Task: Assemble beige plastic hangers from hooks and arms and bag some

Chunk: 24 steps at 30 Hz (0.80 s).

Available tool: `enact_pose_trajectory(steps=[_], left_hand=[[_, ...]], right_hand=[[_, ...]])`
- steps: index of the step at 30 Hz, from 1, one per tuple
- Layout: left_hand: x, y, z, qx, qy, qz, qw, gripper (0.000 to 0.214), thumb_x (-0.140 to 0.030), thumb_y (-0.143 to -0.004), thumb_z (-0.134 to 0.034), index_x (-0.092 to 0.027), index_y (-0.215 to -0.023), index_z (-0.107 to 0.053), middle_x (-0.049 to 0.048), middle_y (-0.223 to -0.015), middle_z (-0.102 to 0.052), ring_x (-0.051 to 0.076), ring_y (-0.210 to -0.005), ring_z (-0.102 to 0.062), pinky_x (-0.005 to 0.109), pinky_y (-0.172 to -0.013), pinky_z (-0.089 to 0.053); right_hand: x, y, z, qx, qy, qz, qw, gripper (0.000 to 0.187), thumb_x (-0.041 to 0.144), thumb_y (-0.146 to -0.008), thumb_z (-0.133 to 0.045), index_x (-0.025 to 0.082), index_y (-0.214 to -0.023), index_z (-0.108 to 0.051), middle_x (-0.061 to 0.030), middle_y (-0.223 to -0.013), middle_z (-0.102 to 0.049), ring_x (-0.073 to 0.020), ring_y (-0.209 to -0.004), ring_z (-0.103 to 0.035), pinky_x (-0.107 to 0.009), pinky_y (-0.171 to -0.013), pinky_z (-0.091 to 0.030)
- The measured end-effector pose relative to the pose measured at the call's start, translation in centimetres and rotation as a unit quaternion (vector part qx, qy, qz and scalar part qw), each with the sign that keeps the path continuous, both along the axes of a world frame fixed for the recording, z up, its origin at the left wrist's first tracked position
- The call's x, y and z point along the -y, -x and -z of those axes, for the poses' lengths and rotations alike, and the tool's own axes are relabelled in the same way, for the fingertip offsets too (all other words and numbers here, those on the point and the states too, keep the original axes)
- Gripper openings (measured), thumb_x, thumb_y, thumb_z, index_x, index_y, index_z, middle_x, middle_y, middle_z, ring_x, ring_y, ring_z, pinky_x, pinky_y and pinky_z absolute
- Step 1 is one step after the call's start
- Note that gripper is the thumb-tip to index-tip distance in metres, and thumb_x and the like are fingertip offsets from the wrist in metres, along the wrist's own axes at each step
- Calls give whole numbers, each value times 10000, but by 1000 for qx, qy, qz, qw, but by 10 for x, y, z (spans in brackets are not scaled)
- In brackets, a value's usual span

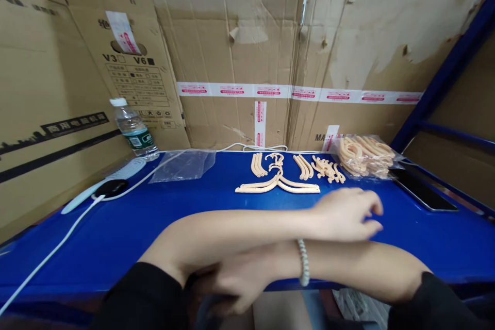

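My arms cross over the near part of the blue table. My left hand reaches out to the right, with fingers loosely bent, thumb apart and nothing visible in it. Below the left forearm, my right hand is blurred at the table's front edge. Its fingers are partly hidden, and I cannot make out anything in them. Beyond the hands lie beige hanger arms, set out in a hanger shape with a hook at the centre. Several curved pieces lie behind on the left, others on the right, beside a pile of small hooks.
A clear bag of beige parts and a black phone are at the right. On the left stand a water bottle, a pale fan-like object, a black puck with white cable, and an empty plastic bag. Cardboard walls the back.
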<state>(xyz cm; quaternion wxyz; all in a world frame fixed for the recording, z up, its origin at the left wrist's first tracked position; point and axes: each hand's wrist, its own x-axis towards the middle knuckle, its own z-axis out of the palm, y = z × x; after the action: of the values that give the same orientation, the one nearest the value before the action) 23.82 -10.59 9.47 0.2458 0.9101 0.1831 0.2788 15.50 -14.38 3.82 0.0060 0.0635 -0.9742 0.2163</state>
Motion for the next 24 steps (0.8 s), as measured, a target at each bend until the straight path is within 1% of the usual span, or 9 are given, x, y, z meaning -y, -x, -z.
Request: enact_pose_trajectory(steps=[1,3,5,7,10,12,14,19,24], left_hand=[[-13,19,0,12,1,-19,1000,95,-200,-863,-642,-170,-953,-632,59,-991,-710,209,-961,-669,311,-849,-530],[-42,64,3,49,8,-105,993,48,-151,-868,-605,-168,-900,-636,34,-926,-714,170,-865,-675,273,-807,-531],[-70,113,11,54,-9,-216,975,92,-134,-884,-564,-175,-913,-641,20,-922,-719,155,-849,-678,255,-799,-534],[-92,159,27,45,-14,-268,962,114,-111,-873,-541,-162,-903,-639,44,-888,-720,179,-805,-680,297,-788,-547],[-112,205,57,37,-30,-305,951,192,-80,-852,-507,-173,-939,-649,70,-977,-726,222,-904,-681,403,-902,-540],[-119,219,74,30,-43,-299,953,245,-82,-866,-495,-192,-1005,-665,73,-1094,-721,237,-1052,-658,448,-1012,-493],[-122,222,84,19,-52,-276,960,294,-71,-880,-481,-199,-1060,-676,70,-1180,-708,228,-1151,-627,443,-1078,-451],[-127,221,89,-5,-62,-231,971,335,-47,-890,-460,-197,-1070,-701,72,-1200,-708,204,-1173,-622,412,-1096,-446],[-126,224,91,-16,-69,-223,972,323,-59,-906,-474,-201,-1075,-709,78,-1182,-706,211,-1152,-622,416,-1079,-456]], right_hand=[[-4,-9,-6,-8,-1,-8,1000,210,297,-885,-703,140,-1024,-694,-92,-1000,-708,-179,-880,-650,-259,-787,-531],[-19,-36,-25,-24,22,1,999,266,308,-891,-684,109,-1068,-695,-67,-854,-693,-151,-732,-622,-235,-670,-496],[-42,-70,-50,-19,92,53,994,239,325,-920,-648,126,-1034,-717,-41,-833,-697,-119,-710,-620,-211,-693,-495],[-76,-103,-71,-12,117,151,981,241,334,-925,-637,135,-1026,-729,-44,-855,-730,-125,-726,-653,-220,-693,-499],[-137,-139,-84,-71,35,342,936,184,262,-883,-638,140,-969,-747,-57,-875,-756,-159,-771,-691,-249,-700,-513],[-173,-153,-77,-94,-47,441,891,184,175,-842,-625,136,-978,-742,-56,-810,-752,-173,-730,-693,-271,-693,-523],[-199,-158,-64,-101,-73,466,876,231,110,-809,-615,126,-1004,-738,-80,-841,-756,-197,-762,-699,-299,-722,-530],[-220,-151,-31,-100,-87,432,892,282,102,-798,-658,148,-1063,-743,-115,-1056,-754,-229,-939,-703,-340,-872,-528],[-225,-145,-19,-96,-87,395,909,220,152,-853,-659,174,-1050,-755,-121,-1124,-737,-241,-1057,-678,-365,-964,-503]])
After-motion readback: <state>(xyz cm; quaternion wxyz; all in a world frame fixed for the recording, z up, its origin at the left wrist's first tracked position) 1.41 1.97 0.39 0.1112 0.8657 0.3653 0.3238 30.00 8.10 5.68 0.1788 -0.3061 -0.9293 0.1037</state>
